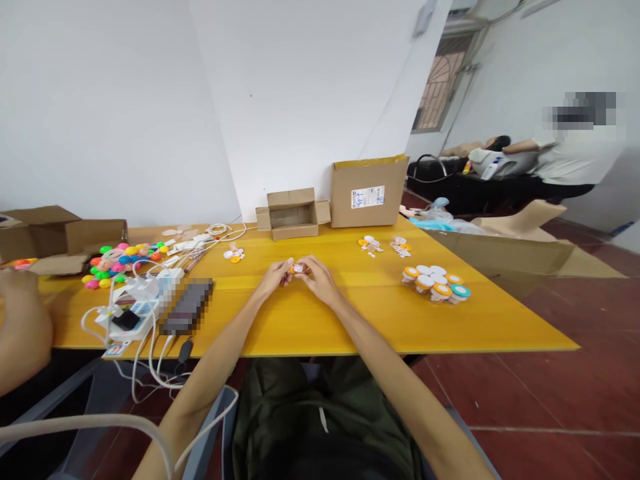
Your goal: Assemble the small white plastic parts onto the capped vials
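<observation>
1. I see the left hand (278, 275) over the yellow wooden desk (310, 327), fingers curled and pinched onto a small white-and-orange piece (299, 269).
2. I see the right hand (317, 278) meeting it from the other side, thumb and fingers bent in and closed on the same piece. The fingers cover part of it, so I cannot tell its full shape.
3. The piece sits between the two sets of fingertips, in front of the small open brown cardboard box (295, 231).
4. To the left of the hands, I make out a little pile of white and orange parts (235, 255) on the desk.
5. Farther right lie two more small clusters: white and orange pieces (369, 244), and mostly white and clear pieces (401, 247) just beside them.
6. Nearer the desk's right end, I have a close group of clear containers with round white, orange and teal lids (437, 281).
7. A large closed brown cardboard box (367, 200) with a white label stands beside the small one.
8. On my left are a white power strip (145, 313), a dark phone-like slab (187, 307) and a heap of bright multicoloured balls (123, 263).
9. At the far left edge, I see another person's bare arm (23, 333).
</observation>
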Demonstrator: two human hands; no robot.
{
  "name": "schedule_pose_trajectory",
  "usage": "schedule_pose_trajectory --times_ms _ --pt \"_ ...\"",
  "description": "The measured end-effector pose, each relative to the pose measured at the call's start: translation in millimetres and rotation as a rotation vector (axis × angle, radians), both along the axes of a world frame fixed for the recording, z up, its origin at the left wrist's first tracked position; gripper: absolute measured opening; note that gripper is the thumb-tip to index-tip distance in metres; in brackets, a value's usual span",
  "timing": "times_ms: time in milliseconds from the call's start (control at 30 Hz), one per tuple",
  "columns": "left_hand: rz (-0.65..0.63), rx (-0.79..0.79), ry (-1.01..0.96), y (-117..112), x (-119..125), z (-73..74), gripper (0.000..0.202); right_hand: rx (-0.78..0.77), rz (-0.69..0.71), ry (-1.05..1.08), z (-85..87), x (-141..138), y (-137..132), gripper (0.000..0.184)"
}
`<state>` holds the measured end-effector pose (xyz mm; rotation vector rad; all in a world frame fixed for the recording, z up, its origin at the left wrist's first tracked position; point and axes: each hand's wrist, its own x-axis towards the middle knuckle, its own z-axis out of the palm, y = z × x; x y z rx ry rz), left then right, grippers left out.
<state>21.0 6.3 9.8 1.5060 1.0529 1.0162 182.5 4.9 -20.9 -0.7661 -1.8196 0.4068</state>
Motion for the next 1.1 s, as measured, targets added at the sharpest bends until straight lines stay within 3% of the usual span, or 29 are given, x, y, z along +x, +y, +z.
schedule_pose_trajectory --times_ms 100,300,400,500,700,900,1000,1100 --pt "0.015 0.002 -0.003 0.0 0.8 0.2 0.050 -0.121 0.032 0.057 -1.1 -3.6 3.3 0.019" --pt "-0.002 0.008 0.012 -1.2 0.9 0.8 0.049 -0.289 -0.062 0.103 -0.8 -5.3 3.8 0.021" --pt "0.004 0.006 0.021 -1.5 1.4 1.8 0.049 -0.253 -0.047 0.003 0.3 -2.3 1.8 0.023" --pt "0.016 -0.001 0.027 -1.8 2.1 2.6 0.050 -0.117 -0.050 -0.037 0.5 0.6 -0.2 0.017" --pt "0.031 -0.035 -0.003 -1.4 2.2 1.8 0.050 0.096 -0.058 -0.111 0.6 2.3 -2.4 0.027" --pt "0.023 -0.031 -0.005 0.9 0.6 -0.7 0.052 -0.040 -0.085 0.006 -0.1 -1.5 -0.7 0.030" --pt "0.013 -0.026 -0.006 0.2 0.3 -0.6 0.052 -0.130 -0.107 -0.043 -0.3 -1.4 -0.5 0.024" --pt "0.019 -0.031 -0.007 -1.0 0.6 0.8 0.052 -0.076 -0.084 -0.089 0.6 0.2 -1.5 0.018"
